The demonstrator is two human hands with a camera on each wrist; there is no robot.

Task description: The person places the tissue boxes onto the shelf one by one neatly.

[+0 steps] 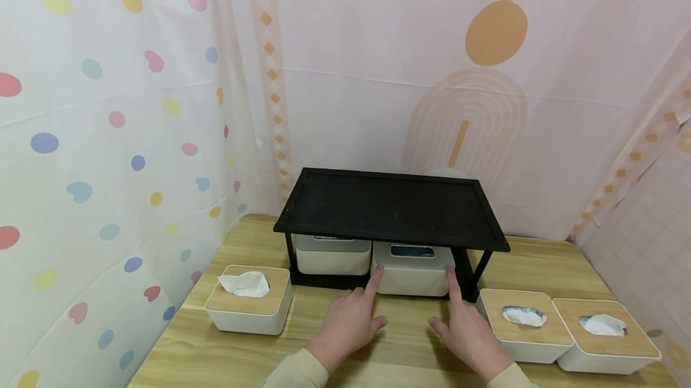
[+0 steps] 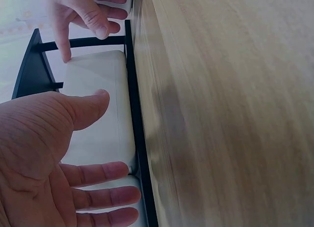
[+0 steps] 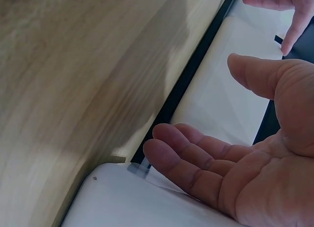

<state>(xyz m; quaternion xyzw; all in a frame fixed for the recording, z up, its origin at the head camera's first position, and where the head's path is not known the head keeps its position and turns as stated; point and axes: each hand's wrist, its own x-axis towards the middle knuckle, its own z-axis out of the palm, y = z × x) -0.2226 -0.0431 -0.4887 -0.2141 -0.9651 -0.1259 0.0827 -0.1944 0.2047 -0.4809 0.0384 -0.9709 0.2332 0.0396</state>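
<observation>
In the head view, a white tissue box (image 1: 412, 281) with a grey lid and an oval slot sits on the lower level of a black two-tier rack (image 1: 394, 208). My left hand (image 1: 349, 322) touches its front left corner with an outstretched index finger. On the front right corner rests the right index finger of my right hand (image 1: 468, 331). Both thumbs stick out toward each other, and neither hand grips anything. A second tissue box (image 1: 333, 262) stands beside it on the left, partly hidden under the rack's top. From the left wrist, the box front (image 2: 98, 119) shows between both hands.
On the wooden table (image 1: 399, 355), a tissue box with a wooden lid (image 1: 243, 302) stands left of the rack. Two similar boxes, one nearer (image 1: 526, 337) and one farther right (image 1: 621, 343), sit side by side at right. Patterned curtains (image 1: 351, 76) hang behind.
</observation>
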